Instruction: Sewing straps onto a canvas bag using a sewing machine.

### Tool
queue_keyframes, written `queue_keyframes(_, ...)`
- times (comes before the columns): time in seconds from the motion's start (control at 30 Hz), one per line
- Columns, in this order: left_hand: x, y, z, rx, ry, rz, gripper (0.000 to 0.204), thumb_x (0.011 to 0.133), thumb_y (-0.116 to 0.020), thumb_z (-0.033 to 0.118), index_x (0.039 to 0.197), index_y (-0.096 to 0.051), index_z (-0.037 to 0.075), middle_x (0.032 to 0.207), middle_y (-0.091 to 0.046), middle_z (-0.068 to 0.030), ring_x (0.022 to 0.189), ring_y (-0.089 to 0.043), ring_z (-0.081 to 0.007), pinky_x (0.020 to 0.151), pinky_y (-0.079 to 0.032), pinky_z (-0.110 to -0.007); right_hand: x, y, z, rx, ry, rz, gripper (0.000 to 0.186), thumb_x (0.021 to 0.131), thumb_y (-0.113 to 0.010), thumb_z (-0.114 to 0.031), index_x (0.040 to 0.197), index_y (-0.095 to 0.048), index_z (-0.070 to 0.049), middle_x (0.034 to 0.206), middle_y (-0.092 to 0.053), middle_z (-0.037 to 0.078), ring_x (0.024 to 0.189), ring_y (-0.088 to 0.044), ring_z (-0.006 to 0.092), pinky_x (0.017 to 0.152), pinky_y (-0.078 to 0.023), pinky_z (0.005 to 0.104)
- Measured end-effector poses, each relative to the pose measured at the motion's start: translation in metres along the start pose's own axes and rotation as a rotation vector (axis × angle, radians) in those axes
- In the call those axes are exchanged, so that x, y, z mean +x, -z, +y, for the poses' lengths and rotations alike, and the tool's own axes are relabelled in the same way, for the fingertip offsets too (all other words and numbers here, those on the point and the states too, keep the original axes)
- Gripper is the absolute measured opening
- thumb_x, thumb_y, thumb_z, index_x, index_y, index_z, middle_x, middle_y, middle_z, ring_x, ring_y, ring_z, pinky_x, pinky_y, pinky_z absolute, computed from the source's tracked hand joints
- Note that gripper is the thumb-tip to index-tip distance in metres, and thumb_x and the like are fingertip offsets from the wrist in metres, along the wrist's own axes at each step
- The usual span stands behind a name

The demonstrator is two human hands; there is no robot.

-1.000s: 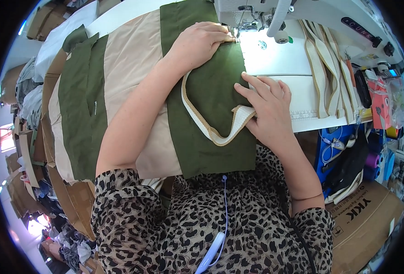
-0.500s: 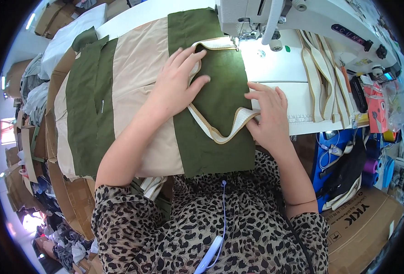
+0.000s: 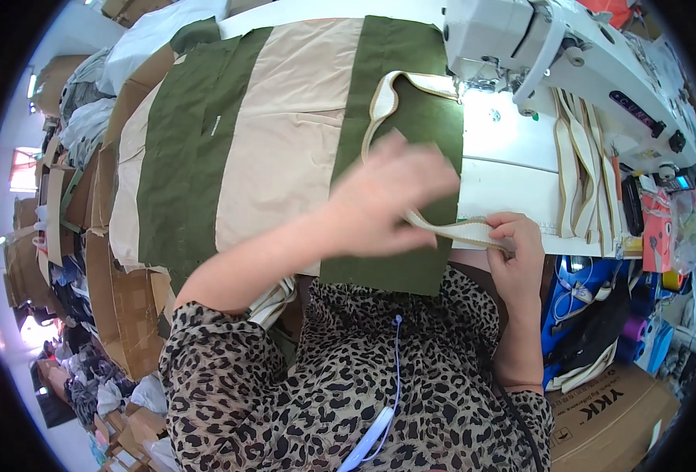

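Note:
A green and beige panelled cloth [image 3: 289,149] lies over the white sewing table. On its right-hand green panel runs a cream webbing strap with tan edges [image 3: 387,98], its far end under the sewing machine's [image 3: 493,79] needle area. My left hand [image 3: 399,193] is over this panel and the strap's middle, its fingers smeared by motion; whether it touches the strap I cannot tell. Near the table's front edge, right of the cloth, my right hand [image 3: 517,248] pinches the near part of the strap between thumb and fingers.
Several more webbing straps [image 3: 580,169] hang across the table on the right, beside a black case [image 3: 631,206] and a red package [image 3: 656,232]. Below right stands a cardboard box [image 3: 611,417]. An open carton [image 3: 124,315] and piled cloth are at the left.
The view has shifted, so the table appears farther right. My right hand has drawn the near part of the strap right and toward me. My left hand has moved nearer and right, off its earlier spot.

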State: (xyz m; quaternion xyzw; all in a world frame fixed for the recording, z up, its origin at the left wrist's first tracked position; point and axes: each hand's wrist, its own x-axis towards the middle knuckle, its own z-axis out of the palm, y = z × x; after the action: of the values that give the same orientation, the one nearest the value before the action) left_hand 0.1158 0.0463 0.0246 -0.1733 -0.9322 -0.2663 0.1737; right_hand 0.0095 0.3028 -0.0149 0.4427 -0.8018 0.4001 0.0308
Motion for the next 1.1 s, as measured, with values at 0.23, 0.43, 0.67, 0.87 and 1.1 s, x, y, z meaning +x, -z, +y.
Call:
queue_keyframes(0.23,-0.016,0.001,0.009,0.21,-0.045,-0.017,0.024,0.076,-0.067,0.005,0.099,-0.068,0.008,0.104,-0.072,-0.0033,0.085,-0.07,-0.021,0.074,-0.056,-0.034,0.008,0.0,-0.004,0.143,0.091,0.068,0.028,0.067,-0.067,0.01,0.088,-0.069,-0.008,0.101,-0.07,0.01,0.094,-0.066,0.0299,0.081,-0.052,0.0399)
queue_keyframes(0.43,-0.023,0.028,-0.001,0.553,0.179,-0.219,0.022,0.075,-0.067,0.004,0.097,-0.068,0.009,0.117,-0.07,-0.0041,0.106,-0.065,-0.0199,0.085,-0.054,-0.034,0.037,-0.039,0.0,-0.119,0.168,0.123,0.025,0.069,-0.073,0.0,0.09,-0.073,-0.013,0.097,-0.062,0.004,0.092,-0.059,0.0259,0.08,-0.045,0.0378)
queue_keyframes(0.67,0.01,-0.023,0.004,0.195,0.031,-0.106,0.037,0.084,-0.062,0.006,0.121,-0.064,0.003,0.131,-0.064,-0.0092,0.12,-0.06,-0.0276,0.101,-0.05,-0.041,0.032,-0.035,-0.002,-0.173,0.089,-0.012,0.034,0.075,-0.065,0.003,0.105,-0.071,-0.01,0.104,-0.063,0.005,0.094,-0.059,0.0263,0.087,-0.043,0.0412)
queue_keyframes(0.87,0.005,-0.031,-0.004,0.228,0.022,-0.091,0.032,0.082,-0.064,0.007,0.113,-0.068,0.009,0.132,-0.064,-0.0045,0.118,-0.061,-0.024,0.1,-0.047,-0.039,-0.009,-0.014,-0.017,-0.12,0.155,-0.13,0.048,0.072,-0.063,0.002,0.116,-0.07,-0.014,0.126,-0.063,0.007,0.122,-0.056,0.0266,0.112,-0.034,0.0531)
queue_keyframes(1.1,0.009,-0.037,-0.007,0.251,0.013,-0.074,0.03,0.084,-0.065,0.005,0.113,-0.067,0.01,0.131,-0.065,-0.0032,0.118,-0.061,-0.0243,0.1,-0.046,-0.043,-0.022,-0.034,-0.009,-0.212,0.172,-0.048,0.042,0.072,-0.076,-0.011,0.112,-0.073,-0.023,0.133,-0.063,-0.003,0.124,-0.056,0.0224,0.115,-0.03,0.0528)
